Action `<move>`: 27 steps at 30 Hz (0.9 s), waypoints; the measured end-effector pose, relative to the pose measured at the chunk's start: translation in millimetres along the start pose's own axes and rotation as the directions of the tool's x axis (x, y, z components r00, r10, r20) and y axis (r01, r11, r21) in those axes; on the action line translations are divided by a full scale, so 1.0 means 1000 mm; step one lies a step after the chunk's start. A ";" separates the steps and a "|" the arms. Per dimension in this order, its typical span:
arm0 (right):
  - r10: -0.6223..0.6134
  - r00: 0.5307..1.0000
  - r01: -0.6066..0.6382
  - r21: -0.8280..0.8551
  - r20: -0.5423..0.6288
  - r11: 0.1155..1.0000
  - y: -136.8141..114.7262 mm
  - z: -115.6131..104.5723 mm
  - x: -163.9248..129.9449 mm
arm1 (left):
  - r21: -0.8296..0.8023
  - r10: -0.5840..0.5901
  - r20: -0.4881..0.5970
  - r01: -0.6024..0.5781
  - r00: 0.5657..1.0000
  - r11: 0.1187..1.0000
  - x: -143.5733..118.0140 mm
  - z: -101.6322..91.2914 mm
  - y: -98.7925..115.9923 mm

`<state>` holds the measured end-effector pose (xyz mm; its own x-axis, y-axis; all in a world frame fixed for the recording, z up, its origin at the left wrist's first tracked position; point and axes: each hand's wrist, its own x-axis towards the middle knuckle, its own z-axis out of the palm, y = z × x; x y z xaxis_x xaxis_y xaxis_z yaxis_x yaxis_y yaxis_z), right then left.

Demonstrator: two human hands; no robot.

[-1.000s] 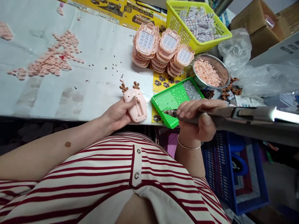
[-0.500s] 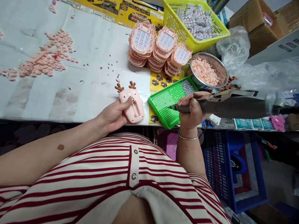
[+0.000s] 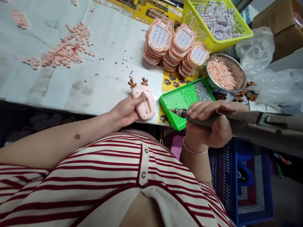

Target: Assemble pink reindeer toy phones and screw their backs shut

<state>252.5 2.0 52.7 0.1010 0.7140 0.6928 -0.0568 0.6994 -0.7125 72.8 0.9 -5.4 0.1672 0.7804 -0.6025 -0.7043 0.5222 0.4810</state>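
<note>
Bench (image 3: pixel 106 91) is biggest: white, glossy, wrinkled cover w/ grey smudges, plus a yellow sheet (image 3: pixel 151 12) printed w/ vehicles; its lettering's too small to read. Blue crate (image 3: pixel 223 176), slotted plastic, sits low on the right, below bench level. Cardboard box (image 3: pixel 276 25) at upper right, plain brown, next to crumpled clear bag (image 3: pixel 255 47).

Driver (image 3: pixel 267 124): long, dark body, no legible brand, runs off the right edge. Right hand (image 3: pixel 208 119) has it, fingers wrapped tight round the front end; thin bit over the tray, can't tell if touching.

Yellow basket (image 3: pixel 215 46), mesh plastic, full of small greyish-white pcs. Left of it, stacked pink shells (image 3: pixel 181 42), rounded, w/ white keypad faces; key marks unreadable. Steel bowl (image 3: pixel 238 71), round & shiny, holds curly pink bits.

Green tray (image 3: pixel 178 101), perforated rectangle, silvery screws (image 3: pixel 202 90) heaped at far end.

Toy (image 3: pixel 143 105): smooth pale-pink plastic, rounded, at bench's front edge, left of tray, back side up. Left hand (image 3: pixel 127 112) pinches it, thumb on top by the oblong slot (image 3: pixel 148 105), other fingers mostly hidden. Brown antlers (image 3: pixel 144 82) on top end.

Smallest: scattered pink rings (image 3: pixel 62 53), far left, & dark specks (image 3: pixel 124 60).
</note>
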 end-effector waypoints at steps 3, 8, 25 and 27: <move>-0.004 0.989 -0.022 0.177 0.146 0.984 -0.010 0.023 -0.010 | -0.007 0.023 0.008 -0.023 1.000 1.000 0.002 0.001 -0.002; 0.160 0.943 -0.195 0.095 0.292 0.976 -0.008 0.034 -0.029 | -0.012 0.039 0.045 -0.039 0.998 0.999 0.003 -0.001 -0.002; 0.204 0.873 -0.287 0.128 0.443 0.949 0.012 0.043 -0.030 | -0.093 0.049 0.074 -0.042 0.996 0.995 0.007 -0.001 -0.002; 0.162 0.885 -0.267 0.191 0.436 0.945 0.016 0.043 -0.032 | -0.078 0.050 0.084 -0.044 0.995 0.996 0.008 -0.002 -0.002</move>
<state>205.6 -8.3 24.4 -0.3525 0.7596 0.5466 -0.2705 0.4765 -0.8365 74.4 5.4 -12.8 0.1889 0.8317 -0.5221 -0.7624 0.4593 0.4558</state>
